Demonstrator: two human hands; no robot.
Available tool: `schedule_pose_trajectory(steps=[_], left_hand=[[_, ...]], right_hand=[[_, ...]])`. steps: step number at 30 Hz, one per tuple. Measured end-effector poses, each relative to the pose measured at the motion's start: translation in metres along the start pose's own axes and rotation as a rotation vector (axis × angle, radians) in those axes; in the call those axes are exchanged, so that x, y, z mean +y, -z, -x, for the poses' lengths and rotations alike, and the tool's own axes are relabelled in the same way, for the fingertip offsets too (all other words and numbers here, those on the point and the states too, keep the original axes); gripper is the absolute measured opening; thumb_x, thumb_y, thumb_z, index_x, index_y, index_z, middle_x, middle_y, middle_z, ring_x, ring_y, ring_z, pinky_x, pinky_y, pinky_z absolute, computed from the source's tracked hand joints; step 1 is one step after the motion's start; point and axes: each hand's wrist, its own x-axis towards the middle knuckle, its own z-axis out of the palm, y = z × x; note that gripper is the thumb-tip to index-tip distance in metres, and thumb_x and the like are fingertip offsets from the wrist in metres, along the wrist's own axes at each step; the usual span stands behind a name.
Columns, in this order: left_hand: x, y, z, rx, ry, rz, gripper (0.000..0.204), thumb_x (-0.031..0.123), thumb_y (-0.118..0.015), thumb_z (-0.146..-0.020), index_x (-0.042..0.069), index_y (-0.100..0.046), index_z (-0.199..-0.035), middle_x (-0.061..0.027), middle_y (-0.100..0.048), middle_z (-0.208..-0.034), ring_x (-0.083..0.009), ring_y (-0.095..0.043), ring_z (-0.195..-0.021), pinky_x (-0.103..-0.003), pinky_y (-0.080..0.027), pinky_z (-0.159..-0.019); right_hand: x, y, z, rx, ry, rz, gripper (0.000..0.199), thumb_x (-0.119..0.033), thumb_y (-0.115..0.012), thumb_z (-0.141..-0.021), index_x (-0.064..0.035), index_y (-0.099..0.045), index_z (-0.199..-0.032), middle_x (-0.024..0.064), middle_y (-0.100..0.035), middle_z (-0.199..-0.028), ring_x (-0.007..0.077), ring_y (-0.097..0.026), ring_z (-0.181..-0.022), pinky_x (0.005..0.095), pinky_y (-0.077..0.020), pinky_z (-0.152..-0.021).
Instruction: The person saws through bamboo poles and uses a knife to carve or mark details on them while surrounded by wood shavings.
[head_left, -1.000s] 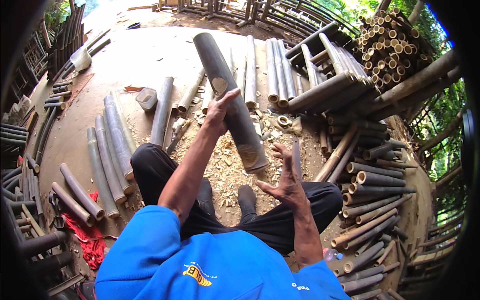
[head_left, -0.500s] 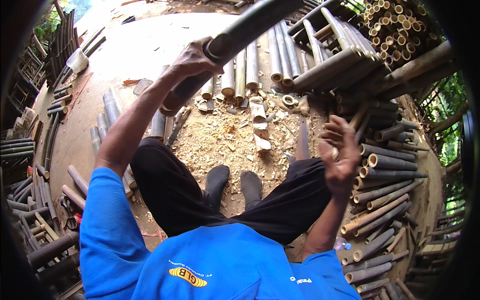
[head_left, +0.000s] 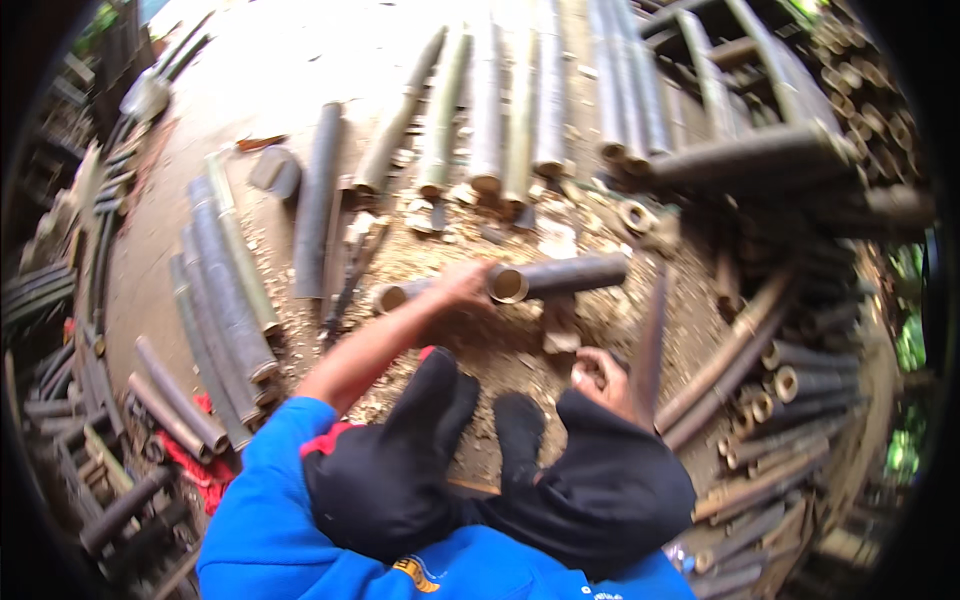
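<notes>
My left hand [head_left: 464,287] is wrapped round dark bamboo lying nearly crosswise in front of my feet. To the right of that hand runs a bamboo tube [head_left: 578,277], its pale open end beside my fingers; another pale end shows to the left of my wrist. Whether this is one length or two I cannot tell. A pale wood block [head_left: 560,325] stands beneath the right part of it. By my right knee, my right hand [head_left: 602,380] is closed with fingers curled; a dark shape shows beside it, too blurred to name.
A long flat brown piece [head_left: 654,340] stands right of my right hand. Several bamboo poles [head_left: 485,110] lie ahead, more [head_left: 225,280] at the left, and stacks [head_left: 780,450] at the right. Wood chips [head_left: 430,255] cover the ground. A dark bamboo frame [head_left: 740,150] stands far right.
My left hand has brought the bamboo down from raised and slanting to low and nearly level. My right hand has dropped from mid-air to beside my knee, its fingers now curled. My view has shifted.
</notes>
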Motion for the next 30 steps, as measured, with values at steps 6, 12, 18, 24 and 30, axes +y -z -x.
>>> schedule_pose_trajectory(steps=[6, 12, 18, 24, 30], left_hand=[[-0.020, 0.045, 0.017, 0.556, -0.124, 0.144, 0.089, 0.034, -0.092, -0.074, 0.008, -0.051, -0.149, -0.0232, -0.053, -0.147, -0.0374, -0.041, -0.147, -0.048, -0.037, -0.122], [-0.231, 0.158, 0.104, 0.708, 1.069, -0.215, 0.080, 0.025, -0.088, -0.067, -0.005, -0.058, -0.136, -0.0246, -0.067, -0.126, -0.0297, -0.064, -0.121, -0.044, -0.054, -0.102], [-0.281, 0.161, 0.132, 0.484, 0.931, 0.181, 0.090, 0.040, -0.093, -0.056, -0.012, -0.064, -0.124, -0.0213, -0.074, -0.109, -0.0286, -0.073, -0.097, -0.041, -0.061, -0.085], [-0.172, 0.219, 0.060, 0.519, 0.451, 1.239, 0.083, 0.052, -0.069, -0.090, -0.007, -0.045, -0.142, -0.0167, -0.070, -0.106, -0.0285, -0.074, -0.085, -0.042, -0.064, -0.072], [-0.150, 0.263, 0.023, 0.466, 0.250, 1.769, 0.056, 0.046, -0.069, -0.094, -0.001, -0.059, -0.123, -0.0155, -0.074, -0.099, -0.0266, -0.076, -0.081, -0.043, -0.069, -0.071]], right_hand=[[0.013, -0.037, -0.025, -0.235, -0.211, -0.018, 0.039, -0.012, -0.070, -0.098, 0.0023, -0.060, -0.134, 0.0084, -0.069, -0.109, 0.0137, -0.065, -0.098, 0.0296, -0.0530, -0.090], [0.036, -0.044, -0.024, -0.311, -0.272, 0.067, 0.042, -0.017, -0.070, -0.097, 0.0031, -0.061, -0.133, 0.0110, -0.069, -0.110, 0.0155, -0.065, -0.103, 0.0315, -0.0531, -0.091], [0.032, -0.051, -0.032, -0.340, -0.230, 0.117, 0.042, -0.017, -0.071, -0.097, -0.0009, -0.061, -0.134, 0.0107, -0.070, -0.110, 0.0177, -0.066, -0.101, 0.0336, -0.0541, -0.091], [0.036, -0.043, -0.025, -0.308, -0.193, 0.165, 0.041, -0.015, -0.071, -0.096, -0.0005, -0.062, -0.133, 0.0102, -0.071, -0.109, 0.0176, -0.068, -0.101, 0.0331, -0.0543, -0.091], [0.039, -0.058, -0.030, -0.371, -0.143, 0.108, 0.041, -0.014, -0.073, -0.094, -0.0006, -0.064, -0.132, 0.0109, -0.072, -0.109, 0.0179, -0.069, -0.101, 0.0324, -0.0545, -0.092]])
